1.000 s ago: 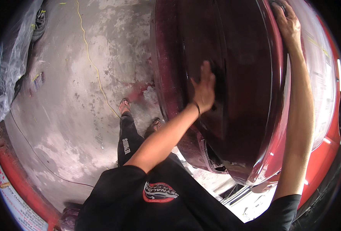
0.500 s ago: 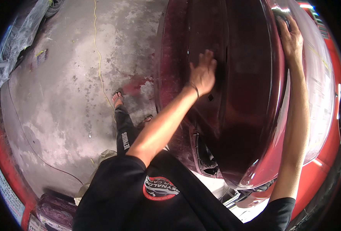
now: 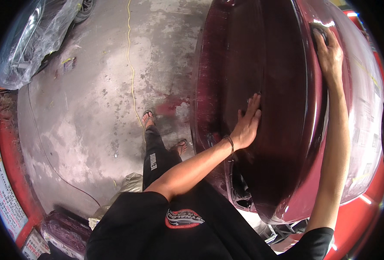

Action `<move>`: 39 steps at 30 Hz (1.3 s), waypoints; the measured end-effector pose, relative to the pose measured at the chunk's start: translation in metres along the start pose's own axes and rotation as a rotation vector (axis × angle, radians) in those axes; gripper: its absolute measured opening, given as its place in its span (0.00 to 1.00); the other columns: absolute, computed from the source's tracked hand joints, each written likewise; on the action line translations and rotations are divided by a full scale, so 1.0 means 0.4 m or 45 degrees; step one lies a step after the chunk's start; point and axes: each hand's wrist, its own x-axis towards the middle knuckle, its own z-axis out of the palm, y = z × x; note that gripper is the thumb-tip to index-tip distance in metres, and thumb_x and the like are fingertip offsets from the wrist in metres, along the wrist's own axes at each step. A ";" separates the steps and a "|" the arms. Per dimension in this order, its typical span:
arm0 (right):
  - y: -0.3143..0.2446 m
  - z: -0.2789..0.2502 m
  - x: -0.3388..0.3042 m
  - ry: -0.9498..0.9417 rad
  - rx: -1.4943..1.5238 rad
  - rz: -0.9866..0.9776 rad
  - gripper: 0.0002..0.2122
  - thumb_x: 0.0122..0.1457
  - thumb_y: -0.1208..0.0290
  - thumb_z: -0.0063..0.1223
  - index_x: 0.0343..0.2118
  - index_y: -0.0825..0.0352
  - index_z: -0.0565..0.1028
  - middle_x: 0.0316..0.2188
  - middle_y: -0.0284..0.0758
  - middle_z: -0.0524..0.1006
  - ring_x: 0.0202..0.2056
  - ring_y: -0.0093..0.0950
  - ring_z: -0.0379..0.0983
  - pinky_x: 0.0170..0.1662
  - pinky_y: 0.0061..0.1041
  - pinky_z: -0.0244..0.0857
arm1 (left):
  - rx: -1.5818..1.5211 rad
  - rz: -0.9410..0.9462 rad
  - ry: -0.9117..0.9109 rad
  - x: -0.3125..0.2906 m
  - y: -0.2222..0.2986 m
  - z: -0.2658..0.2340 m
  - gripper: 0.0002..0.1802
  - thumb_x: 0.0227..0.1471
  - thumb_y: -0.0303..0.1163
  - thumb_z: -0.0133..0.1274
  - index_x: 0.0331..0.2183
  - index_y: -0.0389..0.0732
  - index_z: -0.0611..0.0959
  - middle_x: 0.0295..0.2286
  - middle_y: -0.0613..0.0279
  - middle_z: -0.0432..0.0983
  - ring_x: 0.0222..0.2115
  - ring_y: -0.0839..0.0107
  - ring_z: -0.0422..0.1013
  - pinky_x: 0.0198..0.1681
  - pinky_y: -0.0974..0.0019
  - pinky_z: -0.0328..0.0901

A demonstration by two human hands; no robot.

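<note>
A dark maroon car body panel [image 3: 285,104], glossy in places, fills the middle right; it looks like a boot lid. My left hand [image 3: 247,128] lies on its face with the fingers stretched out, holding nothing that I can see. Farther off, my right hand [image 3: 330,54] rests at the panel's upper edge. Its fingers are curled over a small dark pad-like thing [image 3: 318,31], mostly hidden under them. Below the panel runs a duller, dusty maroon bumper [image 3: 207,91].
Whitish sheeting [image 3: 365,121] covers the car at right. A yellow cord [image 3: 132,78] crosses the stained concrete floor [image 3: 88,104] beside my feet. At far left stands a plastic-wrapped car [image 3: 36,39]. A maroon part [image 3: 66,229] and a signboard [image 3: 3,186] are lower left.
My left hand has come down and right across the panel, nearer to me. My right hand stays at the upper edge, slightly lower. The view has shifted, moving the floor and car rightward.
</note>
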 end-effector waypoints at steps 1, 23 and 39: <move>-0.002 -0.001 -0.002 0.000 0.030 0.050 0.15 0.70 0.57 0.54 0.56 0.51 0.83 0.52 0.38 0.84 0.55 0.37 0.80 0.61 0.34 0.69 | 0.039 -0.030 -0.042 -0.010 0.007 -0.005 0.40 0.74 0.58 0.15 0.76 0.48 0.39 0.77 0.58 0.29 0.77 0.56 0.27 0.75 0.33 0.27; 0.034 -0.007 -0.003 -0.051 -0.035 0.087 0.17 0.72 0.60 0.53 0.59 0.59 0.80 0.55 0.40 0.82 0.58 0.35 0.77 0.63 0.35 0.67 | 0.065 0.001 -0.046 -0.020 -0.002 0.005 0.38 0.75 0.53 0.18 0.76 0.46 0.39 0.77 0.53 0.29 0.76 0.49 0.29 0.74 0.29 0.30; 0.018 -0.011 -0.010 -0.023 -0.025 0.152 0.18 0.70 0.53 0.56 0.57 0.54 0.82 0.51 0.38 0.84 0.54 0.35 0.80 0.61 0.34 0.69 | 0.073 0.002 0.068 0.058 0.006 -0.020 0.37 0.75 0.55 0.16 0.76 0.50 0.44 0.77 0.61 0.34 0.77 0.56 0.32 0.73 0.26 0.31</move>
